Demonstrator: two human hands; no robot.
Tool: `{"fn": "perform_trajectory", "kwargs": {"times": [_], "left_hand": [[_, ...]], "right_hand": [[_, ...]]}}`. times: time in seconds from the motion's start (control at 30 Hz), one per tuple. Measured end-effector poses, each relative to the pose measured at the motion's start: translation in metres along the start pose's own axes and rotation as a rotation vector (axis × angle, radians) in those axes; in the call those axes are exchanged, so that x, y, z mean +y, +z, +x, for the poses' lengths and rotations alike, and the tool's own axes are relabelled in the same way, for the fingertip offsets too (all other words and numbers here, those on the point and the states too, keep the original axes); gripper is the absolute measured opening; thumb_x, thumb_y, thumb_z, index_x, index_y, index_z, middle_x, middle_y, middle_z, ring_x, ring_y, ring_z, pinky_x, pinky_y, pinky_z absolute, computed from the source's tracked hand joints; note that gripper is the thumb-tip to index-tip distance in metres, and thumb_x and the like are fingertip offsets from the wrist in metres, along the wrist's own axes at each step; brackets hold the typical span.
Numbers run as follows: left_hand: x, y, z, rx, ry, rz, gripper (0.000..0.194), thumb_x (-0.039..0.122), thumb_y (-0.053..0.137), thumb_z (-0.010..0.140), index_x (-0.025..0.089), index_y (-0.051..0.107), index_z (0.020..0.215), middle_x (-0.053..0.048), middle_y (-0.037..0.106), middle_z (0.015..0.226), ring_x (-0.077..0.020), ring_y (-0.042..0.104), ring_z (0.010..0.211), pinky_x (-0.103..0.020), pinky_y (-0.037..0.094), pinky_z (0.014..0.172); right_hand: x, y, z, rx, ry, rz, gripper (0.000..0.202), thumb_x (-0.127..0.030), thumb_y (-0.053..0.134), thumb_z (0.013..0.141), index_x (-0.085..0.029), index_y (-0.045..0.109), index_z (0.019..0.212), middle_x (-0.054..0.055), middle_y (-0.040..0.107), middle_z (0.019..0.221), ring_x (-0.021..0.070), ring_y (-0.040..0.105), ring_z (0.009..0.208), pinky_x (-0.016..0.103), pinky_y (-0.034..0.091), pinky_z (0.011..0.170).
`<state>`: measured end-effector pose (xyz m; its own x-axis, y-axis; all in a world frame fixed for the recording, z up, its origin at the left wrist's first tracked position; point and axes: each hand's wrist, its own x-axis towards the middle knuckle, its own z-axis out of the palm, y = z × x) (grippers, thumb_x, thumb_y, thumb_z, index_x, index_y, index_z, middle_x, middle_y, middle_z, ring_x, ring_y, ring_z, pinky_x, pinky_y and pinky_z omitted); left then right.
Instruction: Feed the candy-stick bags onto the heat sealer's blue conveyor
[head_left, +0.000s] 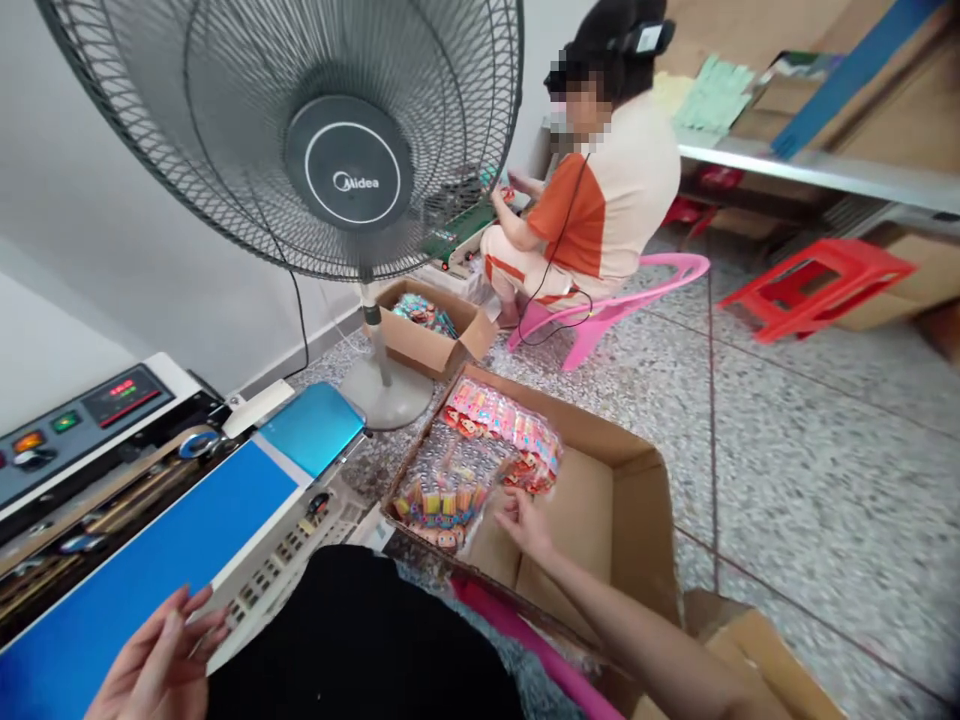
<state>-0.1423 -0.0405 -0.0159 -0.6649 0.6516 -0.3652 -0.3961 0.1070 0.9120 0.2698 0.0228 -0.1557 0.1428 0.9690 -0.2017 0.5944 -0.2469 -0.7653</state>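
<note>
My left hand (pixel 161 650) hovers beside the blue conveyor belt (pixel 172 560) of a machine at the lower left. Its fingers are slightly bent and apart, with nothing between them. My right hand (pixel 529 525) reaches into a cardboard carton (pixel 637 510) in front of me. Its fingers are pinched at the edge of a clear plastic packet (pixel 442 490) with colourful printed pieces inside. More clear packets with pink and red pieces (pixel 502 415) lie at the carton's far left side, just beyond my right hand.
A large standing fan (pixel 349 165) rises ahead. Behind it sits a smaller carton (pixel 420 345) of packets. A co-worker (pixel 607 200) sits on a pink chair (pixel 592 330), handling something small. A red stool (pixel 817 285) stands at right. The machine's control panel (pixel 82 420) is at left.
</note>
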Motion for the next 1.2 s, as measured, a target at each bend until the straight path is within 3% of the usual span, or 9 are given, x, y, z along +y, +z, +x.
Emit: {"fn": "perform_trajectory", "kwargs": {"times": [0.1, 0.23, 0.33, 0.53, 0.7, 0.87, 1.03, 1.17, 1.2], "left_hand": [[-0.003, -0.002, -0.003, 0.009, 0.012, 0.034, 0.03, 0.029, 0.076, 0.056, 0.022, 0.066, 0.083, 0.001, 0.069, 0.081, -0.0142, 0.063, 0.059, -0.021, 0.053, 0.049], [-0.011, -0.004, -0.003, 0.007, 0.038, 0.065, 0.032, 0.027, 0.076, 0.056, 0.021, 0.065, 0.085, 0.001, 0.068, 0.082, -0.0149, 0.063, 0.061, -0.023, 0.054, 0.052], [-0.016, -0.005, -0.003, 0.021, 0.059, 0.075, 0.033, 0.028, 0.075, 0.058, 0.02, 0.065, 0.087, 0.0, 0.068, 0.083, -0.0145, 0.063, 0.062, -0.024, 0.054, 0.055], [-0.019, -0.005, -0.001, 0.029, 0.057, 0.083, 0.032, 0.029, 0.075, 0.059, 0.021, 0.065, 0.089, 0.0, 0.068, 0.084, -0.0131, 0.063, 0.065, -0.022, 0.053, 0.058], [-0.021, -0.005, -0.001, 0.01, 0.054, 0.081, 0.034, 0.029, 0.074, 0.061, 0.021, 0.064, 0.092, 0.0, 0.067, 0.087, -0.0134, 0.063, 0.068, -0.023, 0.053, 0.061], [-0.024, -0.005, -0.002, -0.007, 0.069, 0.069, 0.034, 0.027, 0.074, 0.061, 0.02, 0.064, 0.094, -0.001, 0.067, 0.087, -0.0132, 0.063, 0.069, -0.022, 0.053, 0.062], [-0.021, 0.001, 0.001, -0.009, 0.091, 0.047, 0.034, 0.026, 0.073, 0.062, 0.02, 0.063, 0.094, -0.001, 0.067, 0.087, -0.0131, 0.064, 0.069, -0.023, 0.053, 0.063], [-0.013, 0.008, -0.015, -0.014, 0.091, -0.005, 0.029, 0.025, 0.073, 0.061, 0.018, 0.063, 0.088, 0.0, 0.068, 0.076, -0.0123, 0.063, 0.061, -0.022, 0.052, 0.057], [-0.013, 0.01, -0.024, -0.085, 0.083, -0.026, 0.027, 0.027, 0.072, 0.062, 0.018, 0.063, 0.086, 0.0, 0.066, 0.069, -0.0128, 0.063, 0.058, -0.022, 0.051, 0.053]], "right_hand": [[-0.004, 0.015, 0.0, -0.078, -0.131, -0.074, 0.033, -0.02, 0.056, 0.072, -0.02, 0.049, 0.105, 0.0, 0.055, 0.076, 0.016, 0.056, 0.065, 0.029, 0.048, 0.063], [-0.038, 0.033, 0.007, -0.201, -0.39, -0.229, 0.039, -0.017, 0.056, 0.076, -0.022, 0.048, 0.113, 0.006, 0.055, 0.102, 0.02, 0.053, 0.094, 0.033, 0.045, 0.082], [-0.061, 0.042, 0.02, -0.116, -0.408, -0.417, 0.057, -0.022, 0.063, 0.073, -0.018, 0.041, 0.125, 0.011, 0.049, 0.116, 0.0245, 0.046, 0.106, 0.036, 0.041, 0.088], [-0.08, 0.059, 0.039, -0.103, -0.368, -0.732, 0.067, -0.037, 0.071, 0.067, -0.015, 0.044, 0.125, 0.014, 0.054, 0.11, 0.0284, 0.046, 0.098, 0.041, 0.039, 0.08], [-0.082, 0.06, 0.038, -0.073, -0.455, -0.738, 0.045, -0.036, 0.07, 0.068, -0.017, 0.056, 0.106, 0.013, 0.048, 0.124, 0.0274, 0.043, 0.106, 0.041, 0.035, 0.086], [-0.076, 0.058, 0.032, -0.107, -0.64, -0.678, 0.038, -0.031, 0.068, 0.072, -0.019, 0.055, 0.105, 0.013, 0.049, 0.126, 0.0269, 0.04, 0.116, 0.046, 0.023, 0.099], [-0.074, 0.062, 0.029, -0.341, -0.626, -0.602, 0.035, -0.025, 0.061, 0.077, -0.016, 0.049, 0.11, 0.009, 0.063, 0.097, 0.02, 0.057, 0.092, 0.03, 0.042, 0.08], [-0.082, 0.065, 0.028, -0.405, -0.598, -0.605, 0.056, -0.03, 0.059, 0.079, -0.017, 0.034, 0.127, 0.01, 0.059, 0.109, 0.0205, 0.058, 0.095, 0.028, 0.044, 0.075], [-0.084, 0.066, 0.027, -0.417, -0.586, -0.62, 0.057, -0.032, 0.058, 0.08, -0.019, 0.032, 0.128, 0.01, 0.057, 0.112, 0.0213, 0.058, 0.095, 0.029, 0.044, 0.075]]}}
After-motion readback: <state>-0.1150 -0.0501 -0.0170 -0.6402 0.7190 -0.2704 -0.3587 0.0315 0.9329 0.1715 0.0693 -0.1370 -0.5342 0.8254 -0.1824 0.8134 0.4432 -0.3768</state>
